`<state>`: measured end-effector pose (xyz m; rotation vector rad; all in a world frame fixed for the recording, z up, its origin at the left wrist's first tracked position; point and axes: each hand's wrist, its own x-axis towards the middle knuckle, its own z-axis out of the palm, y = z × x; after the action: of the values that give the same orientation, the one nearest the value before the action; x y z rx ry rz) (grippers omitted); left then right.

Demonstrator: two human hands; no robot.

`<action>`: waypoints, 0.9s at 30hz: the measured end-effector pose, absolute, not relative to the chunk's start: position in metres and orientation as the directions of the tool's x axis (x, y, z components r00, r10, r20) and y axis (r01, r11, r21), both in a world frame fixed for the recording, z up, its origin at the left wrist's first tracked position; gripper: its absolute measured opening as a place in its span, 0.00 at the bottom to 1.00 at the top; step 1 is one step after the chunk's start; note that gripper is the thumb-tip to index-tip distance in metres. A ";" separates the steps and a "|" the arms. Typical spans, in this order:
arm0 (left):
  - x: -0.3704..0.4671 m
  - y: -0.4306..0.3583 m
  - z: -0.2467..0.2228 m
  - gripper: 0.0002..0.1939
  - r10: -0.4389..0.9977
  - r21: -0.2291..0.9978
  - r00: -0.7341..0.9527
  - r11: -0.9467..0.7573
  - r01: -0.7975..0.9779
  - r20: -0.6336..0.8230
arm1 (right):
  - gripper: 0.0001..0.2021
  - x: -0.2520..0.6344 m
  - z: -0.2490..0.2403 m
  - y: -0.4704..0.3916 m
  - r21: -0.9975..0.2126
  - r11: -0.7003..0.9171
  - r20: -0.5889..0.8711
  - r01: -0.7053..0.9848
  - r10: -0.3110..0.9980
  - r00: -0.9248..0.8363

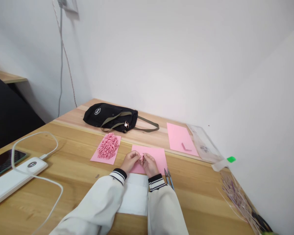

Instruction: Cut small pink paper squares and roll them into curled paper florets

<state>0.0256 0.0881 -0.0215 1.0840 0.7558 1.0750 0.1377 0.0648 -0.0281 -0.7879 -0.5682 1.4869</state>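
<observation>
Pink and tiny, a scrap (141,157) is being pinched over the sheet (159,157) by both hands of a seated-height worker. The left hand (130,160) is gripping its left side between thumb and curled fingers; the right hand (150,165) is holding the opposite side, fingertips nearly meeting the left's. Pale sleeves (96,195) with striped cuffs are slanting inward toward the sheet from its near side, wrists sitting apart. Tissue (133,197) is lying on the sheet's near side, between the sleeves. Blue-handled pliers (171,180) are resting by its near right corner, a pink pile (108,146) is sitting to its left, and a bag (105,115) is lying beyond.
</observation>
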 end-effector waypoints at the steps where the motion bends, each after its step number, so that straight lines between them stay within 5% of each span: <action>1: 0.026 0.089 -0.023 0.09 0.942 0.945 0.335 0.094 -0.313 0.018 | 0.07 0.137 -0.028 0.065 -0.754 -0.083 -0.138 -0.652 0.990 0.033; 27: 0.025 0.088 -0.019 0.09 0.952 0.955 0.306 0.092 -0.283 -0.001 | 0.07 0.136 -0.023 0.065 -0.728 -0.092 -0.178 -0.679 0.982 0.057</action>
<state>0.0249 0.0883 -0.0190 1.0869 0.7935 1.0766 0.1360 0.0652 -0.0225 -0.7969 -0.4962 1.4872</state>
